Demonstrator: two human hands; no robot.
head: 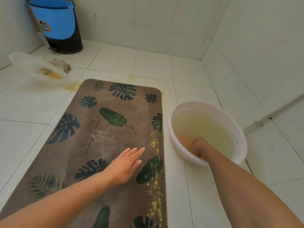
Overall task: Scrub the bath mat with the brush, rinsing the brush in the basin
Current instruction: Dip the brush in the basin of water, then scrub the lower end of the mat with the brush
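Rinse step in hand. Bath mat (105, 145) lay flat on the floor, centre-left of frame, yellow residue down its right edge. Basin (236, 122) of cloudy water sat just beside it, right of centre. Left hand (126, 163) released, flat on the mat. Right hand (198, 145) clenched in the water on a blurred orange brush (186, 139), I'd judge. Next: lift brush, scrub the residue strip.

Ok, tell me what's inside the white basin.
The white basin holds cloudy yellowish water. The right hand is dipped in as a fist beside an orange blur; murk hides whether that is the brush.
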